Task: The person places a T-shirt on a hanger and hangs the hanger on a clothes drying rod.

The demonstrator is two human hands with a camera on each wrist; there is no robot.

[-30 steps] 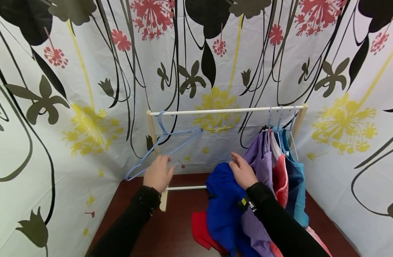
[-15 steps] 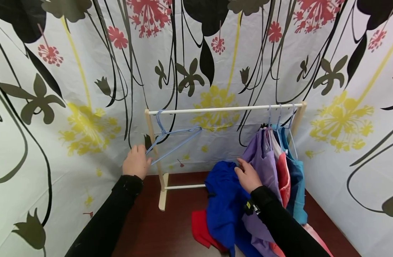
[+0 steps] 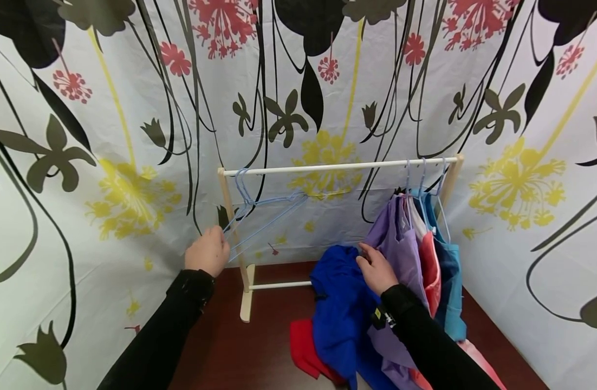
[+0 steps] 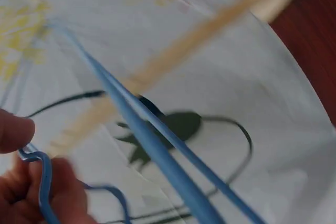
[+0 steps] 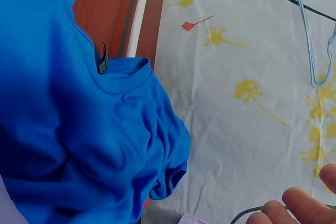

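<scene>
A light blue wire hanger (image 3: 259, 208) hangs tilted from the left end of the white rail (image 3: 337, 165) of a small wooden rack. My left hand (image 3: 208, 252) grips its lower end, left of the rack's post; the left wrist view shows my fingers (image 4: 31, 192) curled round the blue hanger (image 4: 157, 145). My right hand (image 3: 376, 268) rests at the top of a bright blue shirt (image 3: 342, 303), beside a hung purple garment (image 3: 401, 244). In the right wrist view its fingertips (image 5: 294, 205) are straight and free beside the blue shirt (image 5: 79, 129).
Purple, coral (image 3: 427, 265) and teal (image 3: 449, 271) garments hang on hangers at the rail's right end. A red cloth (image 3: 305, 349) lies on the dark wooden table (image 3: 240, 352) under the blue shirt. Flowered curtains close in the back and both sides.
My left hand moved left from the middle of the hanger to its lower end and took hold of it. The right hand stayed on the blue shirt.
</scene>
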